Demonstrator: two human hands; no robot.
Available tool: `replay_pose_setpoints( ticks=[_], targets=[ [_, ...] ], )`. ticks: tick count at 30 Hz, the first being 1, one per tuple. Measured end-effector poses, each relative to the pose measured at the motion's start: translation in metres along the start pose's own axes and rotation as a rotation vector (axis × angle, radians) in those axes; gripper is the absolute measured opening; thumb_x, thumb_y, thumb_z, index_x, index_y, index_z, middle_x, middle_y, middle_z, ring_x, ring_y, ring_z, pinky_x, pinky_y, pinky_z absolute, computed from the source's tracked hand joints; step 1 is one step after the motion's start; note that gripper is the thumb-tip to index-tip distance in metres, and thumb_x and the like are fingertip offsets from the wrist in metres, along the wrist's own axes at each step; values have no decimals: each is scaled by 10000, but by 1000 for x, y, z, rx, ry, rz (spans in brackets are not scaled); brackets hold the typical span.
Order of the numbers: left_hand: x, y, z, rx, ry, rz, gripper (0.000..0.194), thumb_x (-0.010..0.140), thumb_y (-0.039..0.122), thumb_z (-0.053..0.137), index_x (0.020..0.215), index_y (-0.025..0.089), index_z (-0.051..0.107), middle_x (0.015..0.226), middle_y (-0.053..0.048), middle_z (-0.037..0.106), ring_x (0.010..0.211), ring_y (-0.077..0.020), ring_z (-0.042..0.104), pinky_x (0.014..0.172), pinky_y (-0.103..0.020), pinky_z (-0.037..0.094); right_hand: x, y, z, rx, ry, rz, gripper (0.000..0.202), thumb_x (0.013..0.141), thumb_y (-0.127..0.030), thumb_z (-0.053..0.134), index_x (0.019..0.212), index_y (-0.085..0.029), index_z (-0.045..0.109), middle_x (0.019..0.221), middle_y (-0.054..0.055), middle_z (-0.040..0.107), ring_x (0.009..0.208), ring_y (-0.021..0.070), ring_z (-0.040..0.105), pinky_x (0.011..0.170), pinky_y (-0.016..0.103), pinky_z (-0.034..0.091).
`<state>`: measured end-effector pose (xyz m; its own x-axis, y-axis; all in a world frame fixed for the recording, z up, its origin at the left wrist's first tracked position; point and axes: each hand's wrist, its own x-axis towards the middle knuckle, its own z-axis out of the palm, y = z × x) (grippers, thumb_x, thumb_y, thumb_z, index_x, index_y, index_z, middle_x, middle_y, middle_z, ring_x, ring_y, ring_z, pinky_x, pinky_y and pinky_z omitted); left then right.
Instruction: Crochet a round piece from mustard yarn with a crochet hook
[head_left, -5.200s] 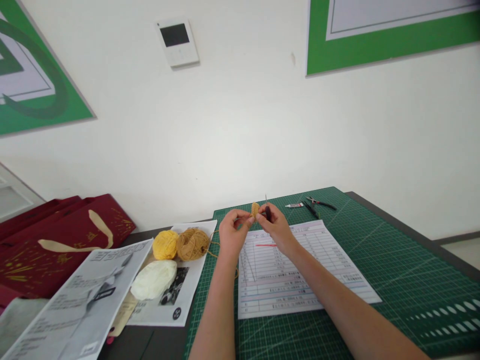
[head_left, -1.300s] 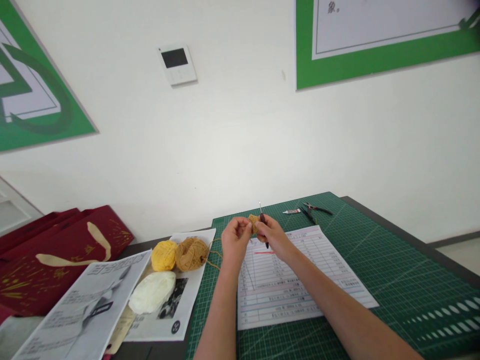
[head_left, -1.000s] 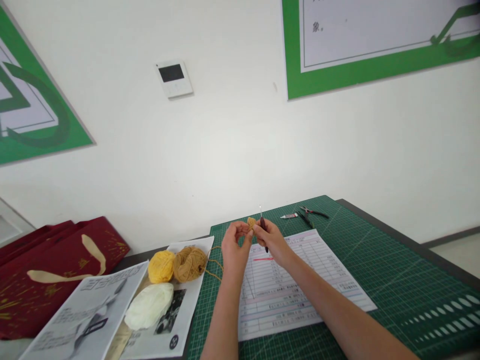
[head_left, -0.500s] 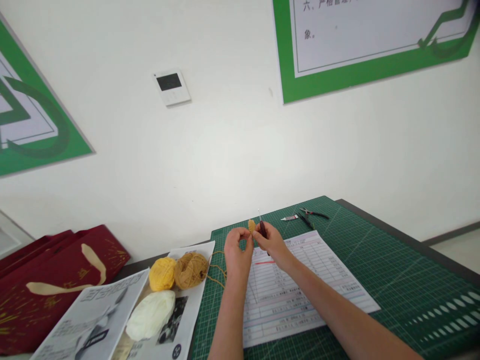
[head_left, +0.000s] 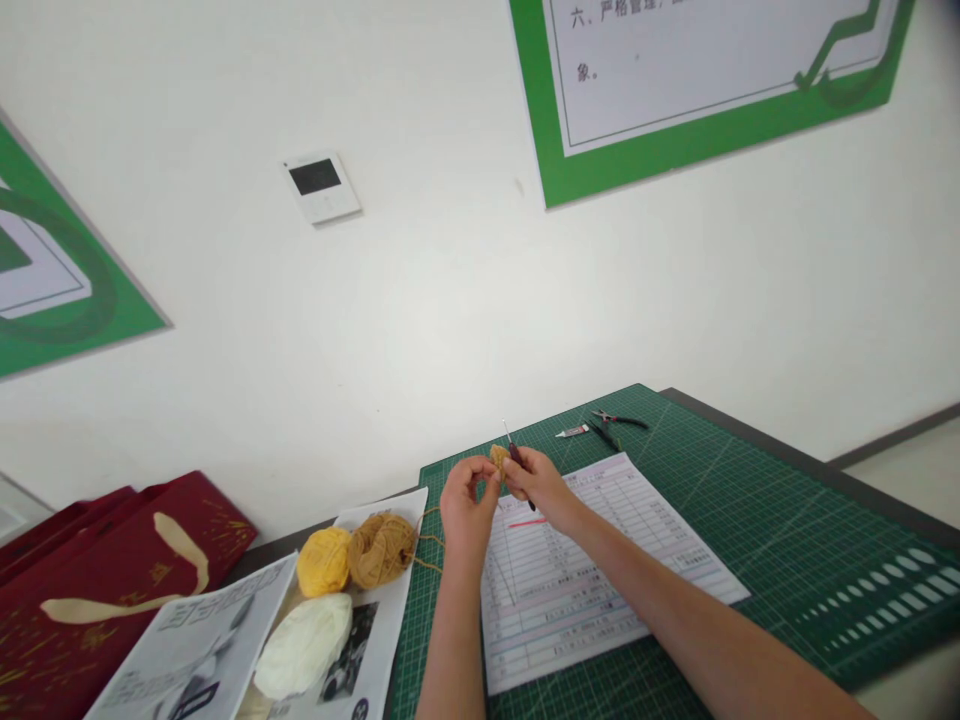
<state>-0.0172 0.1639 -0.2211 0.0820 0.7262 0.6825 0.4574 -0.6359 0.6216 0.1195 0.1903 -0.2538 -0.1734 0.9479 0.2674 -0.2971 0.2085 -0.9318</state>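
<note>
My left hand (head_left: 466, 500) is closed, thumb and fingertips pinching at the lower edge of a small tan crochet piece (head_left: 498, 455). Close beside it, my right hand (head_left: 546, 490) grips a crochet hook (head_left: 514, 453) with a dark handle, its thin metal shaft pointing up. The right fingertips also touch the piece. Tan yarn trails from a brown yarn ball (head_left: 381, 550) towards my left hand. Fingers partly hide the piece's lower part.
A yellow yarn ball (head_left: 323, 562) and a white one (head_left: 304, 645) lie on printed sheets at left, near dark red bags (head_left: 112, 580). A printed chart (head_left: 600, 590) lies on the green cutting mat (head_left: 697, 490). Pliers (head_left: 626, 420) and a small tube (head_left: 573, 431) lie behind.
The view has shifted slightly. The crochet piece is tilted differently and sits lower between my fingers. The hook leans further left, nearer the piece; both hands keep their hold.
</note>
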Motion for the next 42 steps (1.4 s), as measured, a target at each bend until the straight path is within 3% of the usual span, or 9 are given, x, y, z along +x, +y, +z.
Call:
replay_pose_setpoints(
  ticks=[4,9,14,26,31,37,42],
  targets=[
    [0,-7,0,-66,-10,-67,260,935,323,633,1146,173,654,1129,-82,696,909,-221,688,769,-425,590,-1,-4,0,28,1,-6,237,964,-330,613,1115,-149,637,995,41,689,752,143,675,636,298,587],
    [-1,-12,4,-121,-15,-138,217,925,314,648,1081,164,669,1067,-67,705,877,-211,687,759,-416,587,0,-9,0,2,26,-13,266,954,-313,627,1174,-164,629,1127,69,680,894,188,689,744,364,603],
    [-4,-15,5,-181,-23,-202,261,933,320,637,1144,167,652,1107,-77,699,881,-214,691,745,-413,594,1,-7,-1,-16,22,-6,249,957,-312,624,1150,-155,631,1062,56,686,818,163,686,680,324,599],
    [-1,-11,-4,-137,-25,-81,215,926,313,647,1081,167,670,1073,-68,705,882,-212,686,768,-422,586,-2,-5,-6,114,-60,-41,190,961,-307,622,1054,-142,638,886,7,670,632,101,627,539,236,542],
    [-1,-8,-2,-146,-13,-66,217,921,310,653,1084,167,671,1096,-72,701,916,-223,683,796,-440,579,-1,-2,-5,166,-58,-33,236,961,-334,615,1107,-149,637,991,39,687,751,143,671,641,301,583],
    [-2,-10,1,-226,-11,-142,229,922,306,652,1106,169,665,1112,-76,697,918,-223,683,789,-435,583,1,1,-5,181,-85,-12,262,959,-342,616,1140,-154,633,1060,58,687,831,170,684,707,344,593],
    [-3,-9,0,-343,-37,-247,243,926,307,648,1123,166,658,1101,-74,698,888,-216,687,758,-419,588,-1,-5,-5,144,-113,-24,244,961,-344,614,1107,-150,638,997,42,687,761,147,672,651,308,582]
  ],
)
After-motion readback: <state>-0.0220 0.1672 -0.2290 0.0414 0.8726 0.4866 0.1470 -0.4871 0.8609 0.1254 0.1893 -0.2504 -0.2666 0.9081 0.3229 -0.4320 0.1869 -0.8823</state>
